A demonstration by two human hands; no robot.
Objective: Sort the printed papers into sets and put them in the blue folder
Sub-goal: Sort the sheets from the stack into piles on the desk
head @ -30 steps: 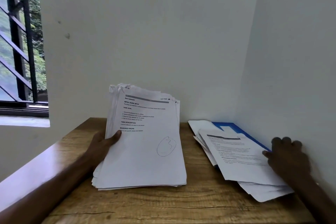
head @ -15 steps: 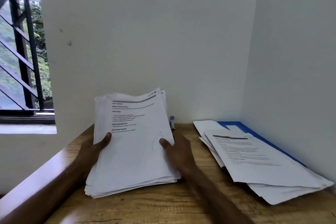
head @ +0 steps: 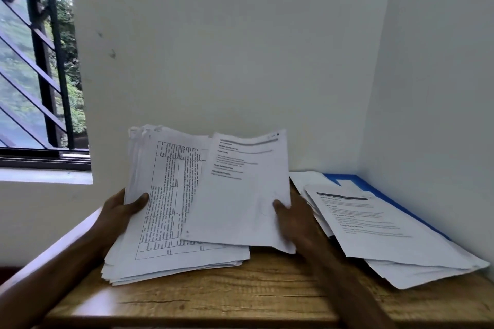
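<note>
Thick paper stack (head: 160, 227) is gripped at its left edge by left hand (head: 117, 214); thumb (head: 139, 199) is laid on the front face, other fingers are hidden behind, so their spread cannot be told; stack is tilted up toward the camera, lower edge resting on wooden table (head: 240, 299); its exposed page is printed with a grid table turned sideways.

Loose sheet (head: 240, 195), headed text page, is pinched at its right edge by right hand (head: 294, 222); thumb is seen on the front, remaining fingers are hidden behind the paper; sheet is held in front of the stack, overlapping its right half, slid off to the right and tilted slightly; whether one page or a few is held cannot be told.

Sorted pile (head: 387, 238) is laid flat at table right, fanned unevenly, text page on top; blue folder (head: 374, 191) is seen under it, only its far edge and right border showing, pushed into the corner against wall (head: 441, 88); pile and held papers are apart.

Barred window (head: 34, 75) is seen at left, greenery behind.
</note>
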